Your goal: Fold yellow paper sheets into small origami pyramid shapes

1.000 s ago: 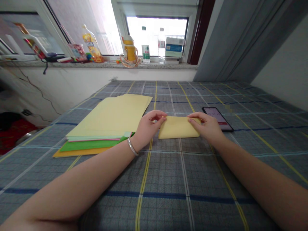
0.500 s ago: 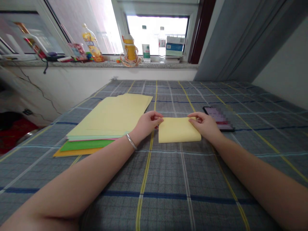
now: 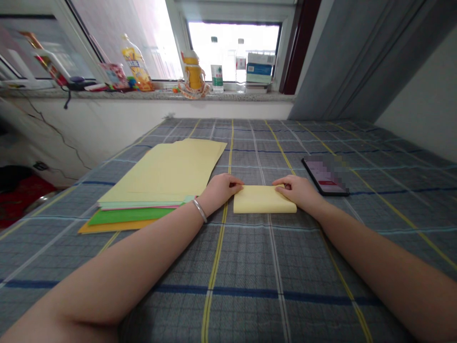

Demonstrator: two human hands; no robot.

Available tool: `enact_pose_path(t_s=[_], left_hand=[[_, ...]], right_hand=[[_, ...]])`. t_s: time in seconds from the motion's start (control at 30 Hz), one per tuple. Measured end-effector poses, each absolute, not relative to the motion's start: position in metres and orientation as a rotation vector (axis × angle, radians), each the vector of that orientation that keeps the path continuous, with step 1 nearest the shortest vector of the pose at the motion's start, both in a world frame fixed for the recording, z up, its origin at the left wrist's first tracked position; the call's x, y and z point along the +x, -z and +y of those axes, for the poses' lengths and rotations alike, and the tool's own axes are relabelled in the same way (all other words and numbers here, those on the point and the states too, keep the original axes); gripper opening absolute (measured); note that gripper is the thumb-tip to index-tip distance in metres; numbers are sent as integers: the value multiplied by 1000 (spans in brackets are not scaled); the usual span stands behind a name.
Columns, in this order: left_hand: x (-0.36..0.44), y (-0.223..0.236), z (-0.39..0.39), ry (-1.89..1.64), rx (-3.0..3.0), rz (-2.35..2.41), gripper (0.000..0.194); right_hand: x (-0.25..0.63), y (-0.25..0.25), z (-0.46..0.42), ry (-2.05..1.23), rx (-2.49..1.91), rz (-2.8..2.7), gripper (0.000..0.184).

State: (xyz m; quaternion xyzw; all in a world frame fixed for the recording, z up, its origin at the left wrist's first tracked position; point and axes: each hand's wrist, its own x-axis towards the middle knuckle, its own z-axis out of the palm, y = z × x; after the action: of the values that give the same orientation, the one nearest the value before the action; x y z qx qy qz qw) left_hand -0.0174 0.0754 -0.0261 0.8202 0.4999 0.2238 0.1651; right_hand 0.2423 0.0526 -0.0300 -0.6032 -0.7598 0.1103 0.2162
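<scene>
A folded sheet of yellow paper lies on the plaid cloth in front of me, its rounded fold toward me. My left hand pinches its far left corner between thumb and fingers. At the far right part of the same edge, my right hand also grips the paper, thumb on top. A silver bangle circles my left wrist. Close to my left hand lies a stack of coloured paper, yellow on top, with green and orange sheets showing at its near edge.
A phone lies beyond my right hand. Plaid cloth covers the surface. Along the windowsill stand a yellow drink bottle, a yellow flask, clear bottles and boxes. A grey curtain hangs at the right.
Both hands have come down and nearer to me with the far edge of the paper, which now looks shallower and flatter. The stack and the phone have stayed in place.
</scene>
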Motion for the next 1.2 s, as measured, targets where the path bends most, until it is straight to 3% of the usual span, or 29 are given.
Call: enact_pose_path(t_s=[0.73,0.97,1.2], left_hand=[[-12,28,70,-669,2608,1343,16],[-9,25,77,-573,2830,900,26],[-10,18,70,-488,2791,1000,32]], right_hand=[[244,31,58,-222,-1634,-2142,16],[242,28,58,-203,-1625,-2177,14],[242,26,58,-222,-1636,-2179,15]])
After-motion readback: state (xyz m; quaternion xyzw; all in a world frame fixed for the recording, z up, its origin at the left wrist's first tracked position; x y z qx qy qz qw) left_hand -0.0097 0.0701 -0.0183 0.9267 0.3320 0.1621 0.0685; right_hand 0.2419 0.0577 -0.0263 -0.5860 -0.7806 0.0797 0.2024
